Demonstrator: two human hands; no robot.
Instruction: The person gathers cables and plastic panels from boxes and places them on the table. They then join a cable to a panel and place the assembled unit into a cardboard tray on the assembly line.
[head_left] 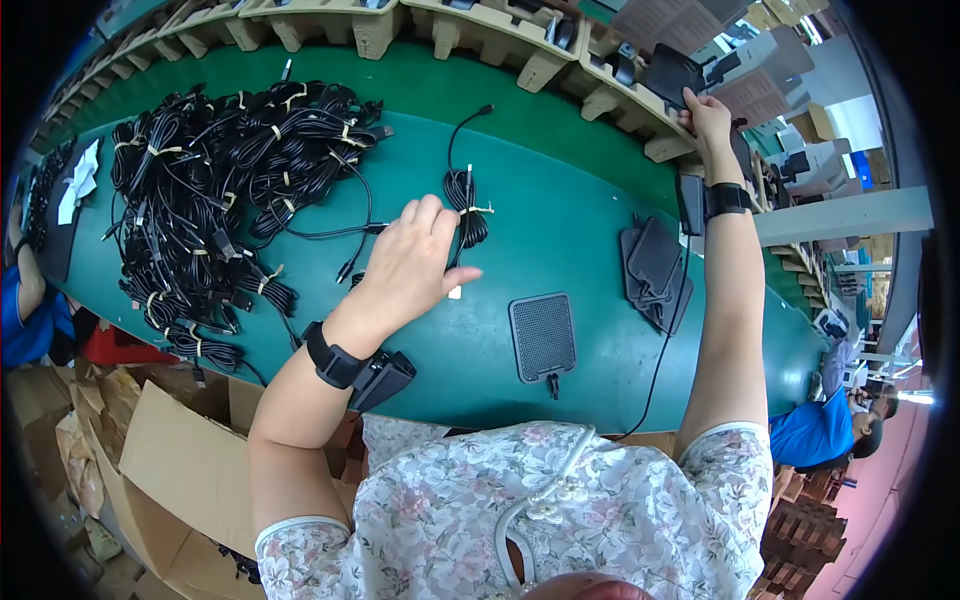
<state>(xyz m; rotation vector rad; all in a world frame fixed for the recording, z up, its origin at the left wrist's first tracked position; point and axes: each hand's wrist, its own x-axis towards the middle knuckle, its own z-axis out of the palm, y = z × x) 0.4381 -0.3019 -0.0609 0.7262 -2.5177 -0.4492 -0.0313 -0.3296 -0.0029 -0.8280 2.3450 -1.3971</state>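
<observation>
My left hand (415, 245) is palm down over the green table, with fingers bent and thumb held out to the side. Its fingertips are partly hidden. Just beyond it lies a coiled black cable (478, 222) with a pale tie. A large pile of similar tied cables (235, 165) spreads to the left. At the far right my right hand (708, 115) reaches to the moulded tray (620, 88), fingers closed at the edge of a flat black piece (672, 72). A black mesh panel (543, 337) with a small clip lies nearer me. Several dark panels (655, 265) are stacked beside my right forearm.
More moulded cardboard trays (490, 40) line the table's far edge. An open cardboard box (185, 450) stands at the lower left. A pale metal bar (845, 217) juts in at the right. Other people in blue (815, 430) are at both sides.
</observation>
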